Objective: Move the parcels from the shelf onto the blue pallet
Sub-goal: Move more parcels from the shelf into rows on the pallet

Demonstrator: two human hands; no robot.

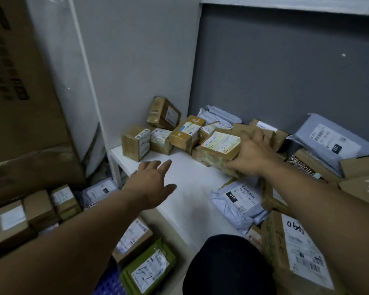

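Note:
A white shelf [185, 182] carries several taped brown parcels along its back and right side. My right hand [250, 154] grips one of them, a tape-wrapped brown parcel [218, 146] with a yellowish label, thumb at its near edge and fingers over its far side. My left hand [152, 182] hovers open above the bare shelf surface, fingers spread, holding nothing. A small brown box [136, 142] stands at the shelf's back left corner. The blue pallet [110, 282] shows at the bottom, partly covered by a green parcel [148, 269] and a brown box [132, 239].
Grey mailer bags [240, 201] and larger cartons [296, 248] crowd the shelf's right side. Large cardboard boxes [19, 103] stand at the left, with smaller boxes [38, 209] stacked below. A grey wall [285, 71] backs the shelf. A dark-clothed knee [226, 267] is at the bottom.

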